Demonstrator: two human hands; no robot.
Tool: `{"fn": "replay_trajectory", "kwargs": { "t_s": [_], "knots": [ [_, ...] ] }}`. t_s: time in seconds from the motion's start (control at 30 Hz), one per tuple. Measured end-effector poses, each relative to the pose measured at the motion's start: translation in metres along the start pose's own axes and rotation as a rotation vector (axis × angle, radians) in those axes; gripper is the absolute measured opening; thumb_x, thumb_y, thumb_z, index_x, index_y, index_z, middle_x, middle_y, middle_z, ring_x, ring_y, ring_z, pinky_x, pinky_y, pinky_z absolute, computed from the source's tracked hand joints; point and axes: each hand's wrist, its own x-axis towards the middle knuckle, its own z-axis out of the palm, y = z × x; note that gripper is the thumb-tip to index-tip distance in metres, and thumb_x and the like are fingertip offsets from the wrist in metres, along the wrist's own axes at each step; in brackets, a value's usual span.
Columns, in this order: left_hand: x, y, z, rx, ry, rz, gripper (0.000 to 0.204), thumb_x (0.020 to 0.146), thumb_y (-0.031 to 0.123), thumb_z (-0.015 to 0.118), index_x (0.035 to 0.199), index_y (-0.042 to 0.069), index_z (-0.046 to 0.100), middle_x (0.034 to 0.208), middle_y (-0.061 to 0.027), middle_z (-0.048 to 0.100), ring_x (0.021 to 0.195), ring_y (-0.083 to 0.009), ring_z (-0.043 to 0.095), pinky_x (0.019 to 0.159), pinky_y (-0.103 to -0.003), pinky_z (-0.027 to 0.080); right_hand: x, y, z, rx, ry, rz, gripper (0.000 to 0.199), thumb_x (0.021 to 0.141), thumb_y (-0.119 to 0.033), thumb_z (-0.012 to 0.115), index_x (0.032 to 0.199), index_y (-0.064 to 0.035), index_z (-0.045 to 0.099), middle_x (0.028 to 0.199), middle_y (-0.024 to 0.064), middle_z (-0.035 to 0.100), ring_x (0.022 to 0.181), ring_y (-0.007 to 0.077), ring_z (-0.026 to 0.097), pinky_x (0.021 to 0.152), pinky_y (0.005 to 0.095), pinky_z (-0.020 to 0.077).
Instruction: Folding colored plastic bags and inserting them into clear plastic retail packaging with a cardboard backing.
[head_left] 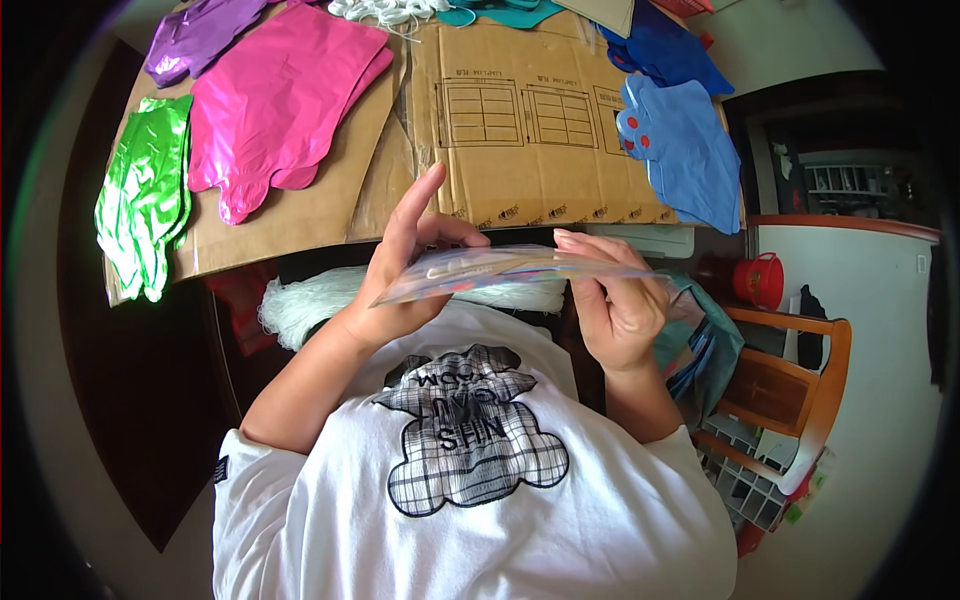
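A thin, clear plastic bag [510, 272] is held in front of my chest, seen almost edge-on. Something flat with blue and red patches shows inside it, though I cannot make out what. My left hand [395, 275] grips the bag's left end, its index finger pointing up toward the table. At the right end, my right hand [622, 310] pinches the bag between thumb and fingers.
Cardboard [470, 185] covers the table ahead. On it lie flat shiny pink [285, 100], green [145, 195] and purple [195, 40] foil pieces, and blue ones [690, 150] at right. White string [510, 292] hangs below the edge. A wooden chair [835, 370] stands right.
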Motion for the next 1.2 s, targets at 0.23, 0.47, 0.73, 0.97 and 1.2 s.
{"fn": "replay_trajectory", "kwargs": {
  "t_s": [0.23, 0.47, 0.73, 0.97, 1.2],
  "knots": [
    [-0.003, -0.001, -0.002, -0.043, -0.019, 0.030, 0.088, 0.088, 0.024, 0.067, 0.149, 0.010, 0.006, 0.100, -0.0148, 0.061, 0.090, -0.0211, 0.061, 0.081, -0.033, 0.048, 0.004, -0.004, -0.002, -0.078, -0.034, -0.108, 0.034, 0.067, 0.005, 0.066, 0.101, 0.0022, 0.068, 0.096, 0.0131, 0.068, 0.078, 0.0269, 0.065, 0.069, 0.0346, 0.0532],
    [-0.005, 0.003, -0.002, -0.060, -0.031, 0.021, 0.081, 0.085, 0.010, 0.067, 0.148, 0.008, 0.015, 0.104, -0.0161, 0.060, 0.093, -0.0223, 0.060, 0.084, -0.032, 0.047, 0.005, -0.009, 0.000, -0.070, -0.017, -0.094, 0.030, 0.068, 0.006, 0.068, 0.098, 0.0015, 0.068, 0.092, 0.0122, 0.068, 0.076, 0.0265, 0.065, 0.067, 0.0337, 0.0529],
    [0.003, 0.032, 0.009, -0.297, -0.047, -0.578, 0.062, 0.081, -0.007, 0.061, 0.133, 0.003, 0.029, 0.111, -0.0112, 0.058, 0.095, -0.0181, 0.064, 0.073, -0.027, 0.051, 0.010, 0.010, -0.003, 0.224, -0.061, 0.704, 0.014, 0.087, -0.010, 0.066, 0.088, 0.0034, 0.063, 0.073, 0.0050, 0.064, 0.065, 0.0088, 0.057, 0.055, 0.0231, 0.0433],
    [0.006, 0.034, 0.009, -0.287, 0.082, -0.669, 0.069, 0.077, -0.007, 0.064, 0.133, -0.001, 0.025, 0.109, -0.0137, 0.059, 0.089, -0.0189, 0.066, 0.062, -0.025, 0.052, 0.002, 0.024, 0.007, 0.695, -0.219, 0.906, 0.028, 0.090, -0.016, 0.064, 0.104, 0.0054, 0.055, 0.075, 0.0043, 0.064, 0.066, 0.0050, 0.056, 0.057, 0.0207, 0.0453],
    [0.023, 0.044, 0.002, -0.199, 0.082, -0.616, 0.081, 0.076, -0.008, 0.063, 0.141, 0.001, 0.015, 0.110, -0.0143, 0.058, 0.086, -0.0188, 0.066, 0.058, -0.025, 0.052, -0.002, 0.016, 0.011, 0.937, -0.240, 0.917, 0.050, 0.092, -0.012, 0.058, 0.132, 0.0081, 0.036, 0.091, 0.0138, 0.065, 0.075, 0.0156, 0.064, 0.070, 0.0293, 0.0560]
  ]
}}
